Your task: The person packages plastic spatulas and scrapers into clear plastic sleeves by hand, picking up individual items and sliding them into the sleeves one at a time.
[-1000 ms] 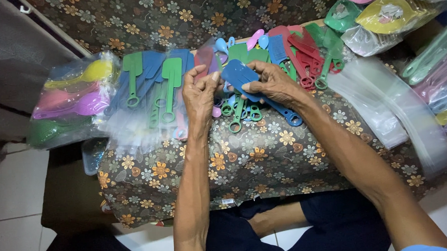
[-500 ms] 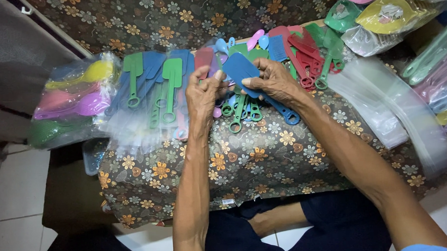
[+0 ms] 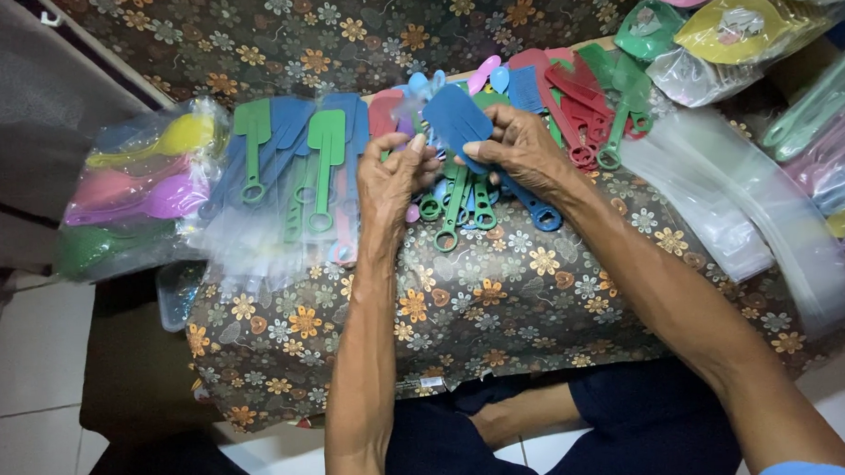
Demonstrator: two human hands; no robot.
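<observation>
Blue spatula sits raised above the middle of the floral cloth, its flat blade tilted and held between both hands. Right hand is closed on the spatula's lower right edge, thumb and fingers pinched around it. Left hand is at the spatula's left side, fingers curled; it appears to pinch a clear plastic sleeve against the blade, though the exact contact cannot be told. Directly beneath the spatula lies a loose heap of green and blue utensils with ring-ended handles. Left of the spatula, 1 stack of bagged spatulas, green and blue, rests on the cloth. Further left of that stack, a bag of coloured spoons in yellow, pink, purple and green hangs over the cloth's edge. Right of the spatula lie red and green utensils, then a pile of empty clear bags. Beyond them, at the upper right, are bagged coloured dishes.
</observation>
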